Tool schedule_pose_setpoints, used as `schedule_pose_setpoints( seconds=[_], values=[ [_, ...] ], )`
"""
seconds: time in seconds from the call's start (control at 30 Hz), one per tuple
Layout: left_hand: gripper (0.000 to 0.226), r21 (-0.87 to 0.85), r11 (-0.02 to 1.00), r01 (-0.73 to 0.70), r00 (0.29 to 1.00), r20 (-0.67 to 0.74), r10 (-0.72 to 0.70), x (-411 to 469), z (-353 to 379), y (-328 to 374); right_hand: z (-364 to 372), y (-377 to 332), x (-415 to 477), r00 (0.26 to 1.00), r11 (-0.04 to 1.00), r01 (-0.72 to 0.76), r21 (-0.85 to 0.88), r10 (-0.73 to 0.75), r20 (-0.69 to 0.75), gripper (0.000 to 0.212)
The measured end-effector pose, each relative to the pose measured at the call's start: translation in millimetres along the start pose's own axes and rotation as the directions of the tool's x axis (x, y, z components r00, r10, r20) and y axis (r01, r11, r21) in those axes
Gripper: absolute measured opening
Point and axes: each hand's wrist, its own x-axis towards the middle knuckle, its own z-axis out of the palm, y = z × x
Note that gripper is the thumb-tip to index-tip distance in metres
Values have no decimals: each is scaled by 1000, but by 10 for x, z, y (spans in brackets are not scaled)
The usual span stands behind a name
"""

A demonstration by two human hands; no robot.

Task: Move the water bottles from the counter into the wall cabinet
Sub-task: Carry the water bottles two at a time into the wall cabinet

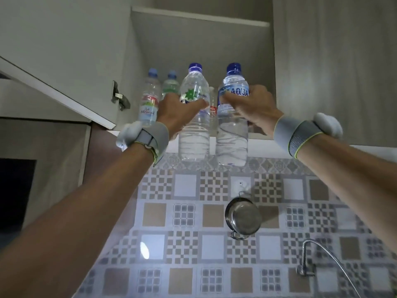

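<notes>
Bare: left hand [178,112], right hand [252,105], both forearms. Worn: left wristband [160,136], grey knit, lime-green trim on near edge, lighter grey strap [142,137] across it, white padded lump [129,134] on its left side. Also right wristband [294,136]: same grey knit, lime trim, white lump [327,123] on right side.

hands [178,112] gripping two bottles [194,123], open cabinet [199,46], tiled wall [214,244]

Arms raised; left grip [179,111] clasps star-label bottle [194,136], right grip [254,106] clasps Aqua bottle [232,140]
</notes>
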Motion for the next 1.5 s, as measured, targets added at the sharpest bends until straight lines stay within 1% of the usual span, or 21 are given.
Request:
schedule_pose_setpoints(
  seconds=[0.07, 0.3, 0.33, 0.43, 0.47, 0.5, 0.53, 0.67, 0.7, 0.87, 1.07, 1.17, 1.27, 1.43, 1.5],
  values=[
    [45, 7, 1000, -22, 1000, -9, 23, 219, 46, 1, 54, -12, 182, 1000, 1000, 3, -10, -3, -13, 41],
    [40, -35, 998, -47, 999, -16, 46, 791, 212, 9, 243, -21, 733, 996, 1000, -4, 21, 6, -87, 54],
    [43, -36, 999, -34, 999, -20, 34, 813, 222, 30, 250, -28, 761, 996, 1000, -7, 19, 9, -88, 54],
    [79, -30, 999, -27, 998, -58, 25, 984, 302, 18, 320, 3, 933, 994, 999, 6, 41, -2, -106, 52],
    [86, -29, 999, -30, 997, -74, 28, 1085, 334, -11, 341, 17, 1005, 993, 999, 13, 50, -7, -118, 49],
    [85, -27, 999, -24, 997, -73, 22, 1111, 333, -12, 354, 17, 1025, 993, 999, 13, 53, -7, -118, 44],
    [79, -26, 999, -26, 998, -65, 24, 1150, 351, -17, 380, 37, 1089, 992, 998, 22, 55, -15, -124, 39],
    [41, 19, 999, -42, 998, -41, 43, 1293, 434, -138, 476, 102, 1257, 988, 997, 41, 59, -31, -151, 33],
    [36, 33, 998, -47, 998, -49, 48, 1327, 470, -190, 503, 127, 1288, 988, 998, 37, 60, -27, -155, 33],
    [37, 69, 997, -32, 999, -40, 35, 1432, 593, -367, 599, 230, 1472, 984, 998, 26, 54, -16, -178, 33],
    [37, 149, 988, -44, 998, -30, 49, 1520, 680, -526, 719, 282, 1668, 974, 998, 54, 39, -44, -223, 45],
    [42, 201, 979, -43, 998, -28, 50, 1590, 717, -605, 789, 345, 1746, 969, 998, 57, 8, -53, -240, 48],
    [43, 260, 964, -57, 997, -36, 69, 1615, 743, -648, 878, 405, 1775, 963, 998, 46, -34, -53, -263, 56],
    [42, 359, 930, -73, 995, -42, 95, 1636, 800, -674, 1016, 515, 1776, 963, 992, 11, -125, -44, -265, 49],
    [43, 401, 913, -79, 995, -30, 99, 1656, 824, -682, 1086, 569, 1767, 967, 990, -14, -143, -23, -252, 54]
  ],
)
